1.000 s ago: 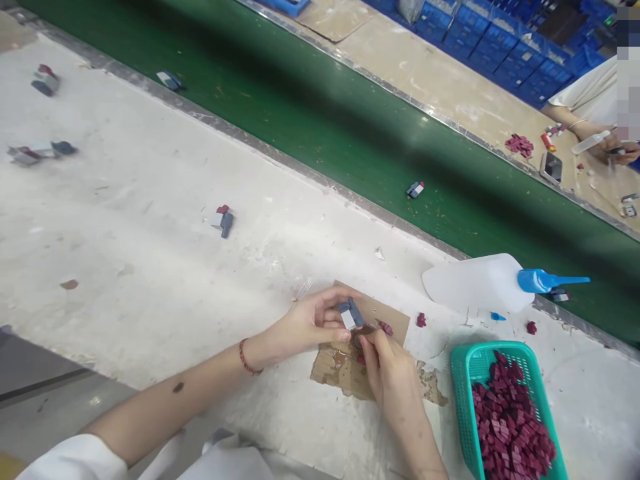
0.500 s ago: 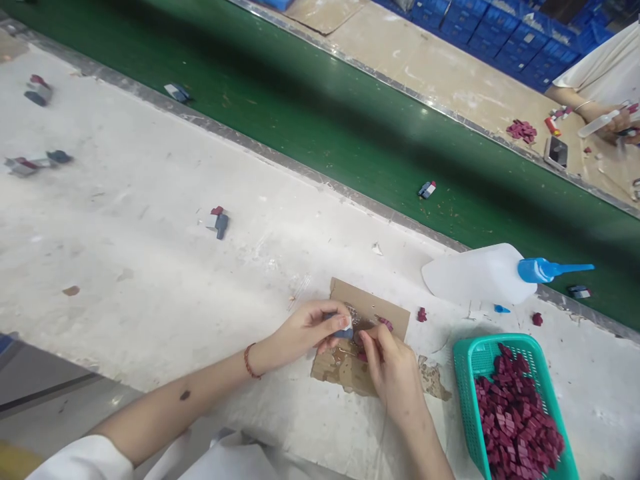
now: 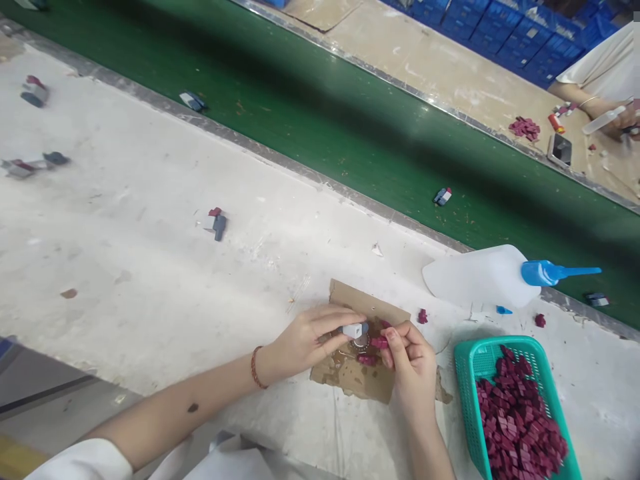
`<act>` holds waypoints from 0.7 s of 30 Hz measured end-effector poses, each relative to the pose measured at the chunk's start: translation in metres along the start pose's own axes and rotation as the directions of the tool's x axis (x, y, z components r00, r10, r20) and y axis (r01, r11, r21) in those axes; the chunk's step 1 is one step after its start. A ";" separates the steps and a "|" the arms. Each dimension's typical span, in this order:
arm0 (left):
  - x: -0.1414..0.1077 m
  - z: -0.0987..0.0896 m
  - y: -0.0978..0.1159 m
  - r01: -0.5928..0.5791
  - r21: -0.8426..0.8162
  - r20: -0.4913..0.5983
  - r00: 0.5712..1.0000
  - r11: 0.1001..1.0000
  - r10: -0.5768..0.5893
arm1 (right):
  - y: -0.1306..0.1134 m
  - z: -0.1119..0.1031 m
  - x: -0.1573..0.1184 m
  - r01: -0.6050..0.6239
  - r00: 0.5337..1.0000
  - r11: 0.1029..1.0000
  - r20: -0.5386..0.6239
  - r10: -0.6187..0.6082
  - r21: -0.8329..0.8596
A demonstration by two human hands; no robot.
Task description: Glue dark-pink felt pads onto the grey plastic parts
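Note:
My left hand (image 3: 313, 339) pinches a small grey-and-white plastic piece (image 3: 353, 330) between thumb and fingers. Facing it, my right hand (image 3: 415, 360) grips a small maroon plastic piece (image 3: 380, 343) by thumb and fingertips, a short gap away from the grey-and-white one. Both hands are above a stained cardboard sheet (image 3: 345, 291) wet with clear liquid. On the cardboard lie a round ring-like item (image 3: 361, 343) and another maroon piece (image 3: 367, 359). A green basket (image 3: 463, 373) heaped with maroon pieces (image 3: 520, 420) stands to the right of my right hand.
A white bottle (image 3: 480, 273) with a blue nozzle lies beyond the cardboard. A green conveyor belt (image 3: 310, 100) crosses behind, carrying several small assemblies. An assembled piece (image 3: 216, 225) rests on the white table (image 3: 150, 267). Across the belt, a co-worker's hand (image 3: 625, 119) is near a phone (image 3: 560, 150).
My right hand has lifted and turned, showing a maroon piece in its fingers. The left hand has rotated the grey-and-white piece, its white face now visible. Items on the belt have shifted right.

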State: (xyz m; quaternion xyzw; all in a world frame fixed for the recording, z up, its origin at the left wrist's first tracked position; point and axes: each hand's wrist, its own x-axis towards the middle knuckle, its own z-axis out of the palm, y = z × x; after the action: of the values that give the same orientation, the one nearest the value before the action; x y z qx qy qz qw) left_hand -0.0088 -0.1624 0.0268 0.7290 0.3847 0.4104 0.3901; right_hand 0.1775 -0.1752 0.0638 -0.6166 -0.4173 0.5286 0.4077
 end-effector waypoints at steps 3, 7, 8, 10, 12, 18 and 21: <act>-0.002 0.003 -0.002 -0.074 0.075 0.008 0.997 0.994 0.074 | 0.000 0.003 -0.003 0.009 1.000 0.999 -0.017 -0.009 0.041; -0.001 0.002 0.001 -0.084 0.101 0.031 0.996 0.991 0.081 | 0.000 0.007 -0.006 0.062 0.998 0.998 -0.025 -0.062 0.006; 0.000 0.002 0.002 -0.088 0.101 0.029 0.996 0.991 0.086 | 0.000 0.008 -0.007 0.079 0.997 0.997 -0.021 -0.079 -0.009; 0.000 0.002 0.002 -0.100 0.100 0.026 0.995 0.990 0.098 | 0.000 0.009 -0.006 0.110 0.994 0.993 -0.014 -0.110 -0.033; 0.000 0.002 0.003 -0.113 0.101 0.031 0.993 0.988 0.111 | 0.000 0.010 -0.005 0.137 0.990 0.990 -0.011 -0.137 -0.045; -0.001 0.003 0.001 -0.143 0.119 0.042 0.989 0.982 0.139 | 0.009 0.009 -0.007 0.193 0.981 0.973 0.011 -0.193 -0.127; -0.001 0.005 0.001 -0.169 0.150 0.055 0.985 0.974 0.162 | 0.013 0.010 -0.010 0.229 0.973 0.952 0.021 -0.230 -0.203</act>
State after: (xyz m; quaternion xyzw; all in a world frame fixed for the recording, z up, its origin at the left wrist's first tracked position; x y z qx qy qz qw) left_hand -0.0044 -0.1649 0.0258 0.7950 0.3450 0.3950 0.3049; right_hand 0.1673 -0.1883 0.0539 -0.6033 -0.5376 0.4312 0.4014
